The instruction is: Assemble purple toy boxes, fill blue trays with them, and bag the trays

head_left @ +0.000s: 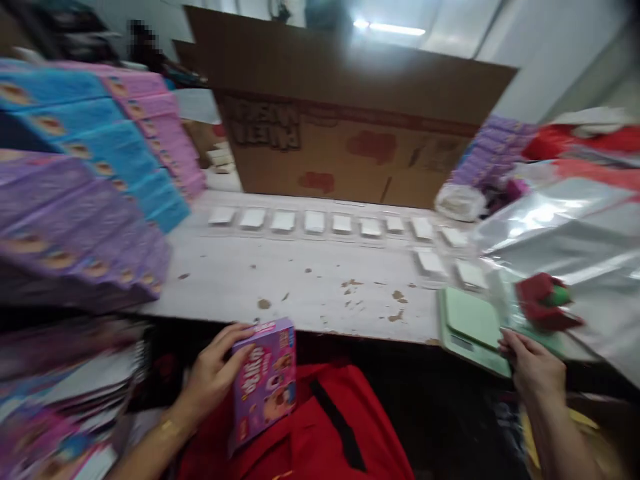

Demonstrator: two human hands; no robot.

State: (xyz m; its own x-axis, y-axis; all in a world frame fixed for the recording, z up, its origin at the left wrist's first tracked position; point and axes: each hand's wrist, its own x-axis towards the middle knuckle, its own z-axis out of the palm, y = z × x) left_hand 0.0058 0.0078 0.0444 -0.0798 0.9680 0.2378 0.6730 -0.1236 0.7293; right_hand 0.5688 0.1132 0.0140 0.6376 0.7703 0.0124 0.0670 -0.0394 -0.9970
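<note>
My left hand (220, 367) grips a small purple printed carton (265, 383) by its left side, above my red clothing and just off the table's front edge. My right hand (533, 363) is at the right edge of a pale green digital scale (473, 317). Its fingers are pinched together there, and whether they hold anything is hidden. Nothing lies on the scale's platform. White packets in clear plastic (315, 222) form a row along the back of the white table (300, 267), with a few more near the scale.
Purple cartons (75, 220), blue cartons (100, 133) and pink cartons (155, 120) are stacked at the left. A big cardboard box (340, 140) stands behind the table. Clear plastic bags (575, 220) and a red object with a green part (545, 300) lie at the right.
</note>
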